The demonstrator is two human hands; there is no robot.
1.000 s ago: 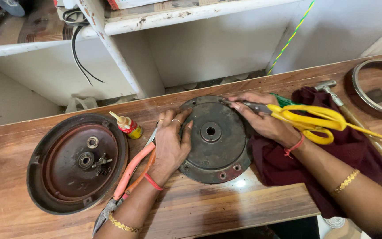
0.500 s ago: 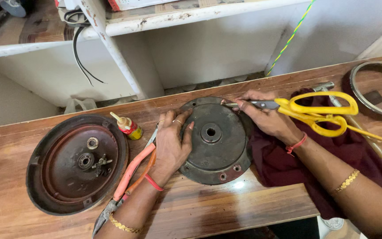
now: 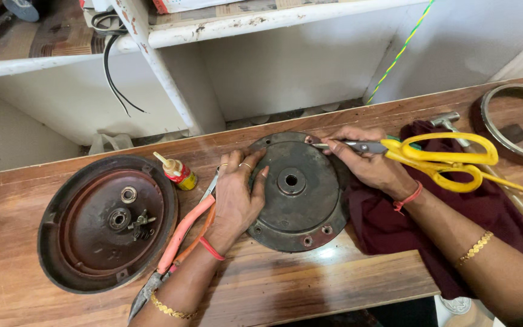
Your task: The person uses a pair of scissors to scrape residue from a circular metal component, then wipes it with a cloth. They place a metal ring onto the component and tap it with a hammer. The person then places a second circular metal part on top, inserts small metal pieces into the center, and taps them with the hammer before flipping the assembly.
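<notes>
Pressing left hand (image 3: 235, 197) on metal disc (image 3: 298, 191); right hand (image 3: 367, 163) apparently gripping yellow scissors (image 3: 431, 154).

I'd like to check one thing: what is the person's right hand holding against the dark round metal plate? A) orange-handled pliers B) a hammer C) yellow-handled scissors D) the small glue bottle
C: the right hand grips the yellow-handled scissors, blade tip on the rim of the round metal plate.
</notes>
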